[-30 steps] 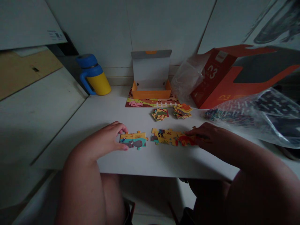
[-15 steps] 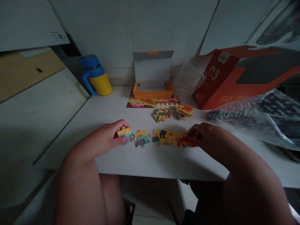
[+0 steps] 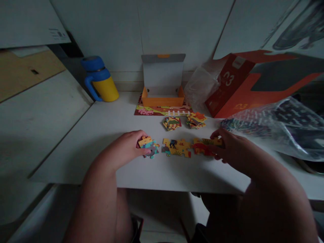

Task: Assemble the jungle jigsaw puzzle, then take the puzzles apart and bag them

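My left hand (image 3: 131, 145) is closed on a yellow and teal puzzle piece (image 3: 144, 140). That piece overlaps a teal puzzle piece with a grey animal (image 3: 152, 149) on the table. In the middle lies a joined puzzle strip (image 3: 180, 147), yellow with a dark figure. To its right, across a narrow gap, a red and yellow puzzle section (image 3: 201, 148) reaches under the fingers of my right hand (image 3: 226, 146). My right thumb and fingers grip its right end, which they partly cover.
Behind are two stacks of puzzle pieces, a left stack (image 3: 172, 123) and a right stack (image 3: 196, 120). An opened orange box (image 3: 162, 102) stands on a colourful sheet (image 3: 145, 111). A blue and yellow jug (image 3: 105, 86), a large orange carton (image 3: 240, 91) and plastic wrapping (image 3: 273, 125) flank them.
My left hand has moved right, bringing its piece onto the grey-animal piece. My right hand has shifted right, uncovering more of the red section, and a gap now shows beside the middle strip.
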The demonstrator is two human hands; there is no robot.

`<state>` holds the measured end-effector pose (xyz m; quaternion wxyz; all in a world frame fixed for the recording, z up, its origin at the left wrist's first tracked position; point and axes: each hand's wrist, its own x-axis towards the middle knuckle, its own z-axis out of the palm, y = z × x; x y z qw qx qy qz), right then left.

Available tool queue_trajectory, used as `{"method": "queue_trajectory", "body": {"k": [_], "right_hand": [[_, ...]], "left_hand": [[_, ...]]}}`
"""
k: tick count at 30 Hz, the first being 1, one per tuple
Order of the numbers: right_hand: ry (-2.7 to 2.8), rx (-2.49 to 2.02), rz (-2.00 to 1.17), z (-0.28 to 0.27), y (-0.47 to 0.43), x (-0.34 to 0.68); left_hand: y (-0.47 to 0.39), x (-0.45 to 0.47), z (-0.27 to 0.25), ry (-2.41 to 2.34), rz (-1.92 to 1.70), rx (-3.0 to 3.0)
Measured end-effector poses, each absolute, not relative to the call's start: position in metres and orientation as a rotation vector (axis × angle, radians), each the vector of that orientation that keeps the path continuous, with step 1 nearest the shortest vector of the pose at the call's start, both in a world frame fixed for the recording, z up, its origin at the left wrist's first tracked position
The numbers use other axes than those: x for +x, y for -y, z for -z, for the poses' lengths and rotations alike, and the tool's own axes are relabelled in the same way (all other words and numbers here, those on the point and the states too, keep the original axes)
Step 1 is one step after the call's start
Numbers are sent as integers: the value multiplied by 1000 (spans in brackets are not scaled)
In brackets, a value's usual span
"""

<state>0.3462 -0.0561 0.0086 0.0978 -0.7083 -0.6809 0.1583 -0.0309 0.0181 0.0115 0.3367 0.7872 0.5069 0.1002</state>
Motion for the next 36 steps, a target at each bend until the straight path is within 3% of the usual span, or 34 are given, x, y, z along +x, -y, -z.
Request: {"method": "queue_trajectory", "body": {"k": [15, 25, 32, 36], "right_hand": [[1991, -2230, -287, -11, 58, 328], [1912, -1921, -795, -24, 47, 319], [2125, -1960, -415, -11, 43, 327], [2225, -1931, -466, -10, 46, 331]], "left_hand": [[-8, -21, -16, -1402, -193, 2321], [-15, -20, -17, -1458, -164, 2126], [-19, -21, -13, -1337, -241, 2048], [-17, -14, -12, -1203, -360, 1941]]}}
